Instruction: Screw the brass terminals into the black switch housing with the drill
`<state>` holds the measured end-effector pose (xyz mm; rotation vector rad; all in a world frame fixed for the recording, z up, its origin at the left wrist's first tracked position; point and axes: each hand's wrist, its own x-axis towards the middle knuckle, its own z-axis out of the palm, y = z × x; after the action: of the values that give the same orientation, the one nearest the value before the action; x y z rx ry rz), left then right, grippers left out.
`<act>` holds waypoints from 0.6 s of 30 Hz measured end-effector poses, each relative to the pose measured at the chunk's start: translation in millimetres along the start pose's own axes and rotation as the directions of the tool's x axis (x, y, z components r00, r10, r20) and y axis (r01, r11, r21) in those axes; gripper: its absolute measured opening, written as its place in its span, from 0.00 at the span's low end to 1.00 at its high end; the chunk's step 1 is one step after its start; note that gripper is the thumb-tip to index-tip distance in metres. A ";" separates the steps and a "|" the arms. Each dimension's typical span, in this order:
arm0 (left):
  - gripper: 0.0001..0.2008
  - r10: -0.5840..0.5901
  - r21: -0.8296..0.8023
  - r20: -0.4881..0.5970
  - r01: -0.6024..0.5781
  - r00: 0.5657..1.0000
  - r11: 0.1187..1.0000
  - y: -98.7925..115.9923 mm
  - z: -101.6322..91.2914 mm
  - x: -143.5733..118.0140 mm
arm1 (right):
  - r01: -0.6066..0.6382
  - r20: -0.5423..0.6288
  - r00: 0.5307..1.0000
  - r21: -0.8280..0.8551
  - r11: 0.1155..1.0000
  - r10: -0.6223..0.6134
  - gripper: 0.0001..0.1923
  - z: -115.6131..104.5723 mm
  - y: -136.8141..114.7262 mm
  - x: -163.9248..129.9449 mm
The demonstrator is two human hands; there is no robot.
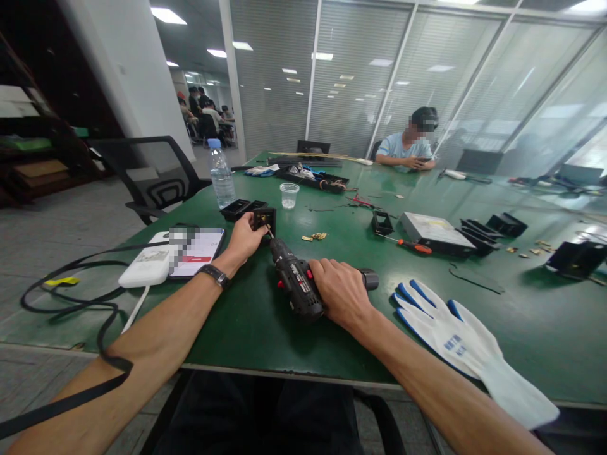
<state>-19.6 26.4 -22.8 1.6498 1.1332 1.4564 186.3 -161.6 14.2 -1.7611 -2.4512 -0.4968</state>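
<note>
My right hand (339, 287) is wrapped round the grip of a black cordless drill (296, 281) with red buttons. The drill lies on its side in the air, its bit pointing away from me at a small black plastic box (264, 218). That box is pinched in my left hand (245, 239), its open side with brass-coloured parts facing me. The bit's tip reaches the box; whether it sits in a screw is too small to tell. Right of the box lies a small pile of brass pieces (318, 236). More black boxes (237, 208) stand just behind my left hand.
A water bottle (221, 177) and plastic cup (289, 196) stand behind. Left are a phone (202, 253), white power bank (147, 260) and cables. Right lie a white glove (455, 341), screwdriver (413, 246) and metal-topped box (434, 230). A person (406, 148) sits across the table.
</note>
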 end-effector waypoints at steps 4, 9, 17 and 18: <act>0.18 0.000 -0.002 -0.011 0.000 1.000 1.000 0.8 -0.1 -0.7 | -0.005 0.011 1.000 -0.002 1.000 0.005 0.12 0.0 0.0 0.1; 0.18 0.009 -0.012 -0.003 -0.009 1.000 1.000 -1.3 -0.1 -0.3 | -0.011 0.013 1.000 -0.001 1.000 0.011 0.12 -0.8 0.0 -0.1; 0.18 0.010 -0.001 -0.007 -0.010 1.000 1.000 -2.4 -0.5 0.5 | -0.006 0.015 1.000 0.000 1.000 0.006 0.11 -0.6 -0.3 0.1; 0.18 0.007 -0.003 -0.002 -0.007 1.000 1.000 -2.5 -0.6 0.6 | -0.006 0.015 1.000 0.000 1.000 0.006 0.12 -0.7 -0.2 0.1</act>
<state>-20.6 28.0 -24.7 1.6524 1.1264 1.4639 185.9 -161.7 14.8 -1.7775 -2.4550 -0.4844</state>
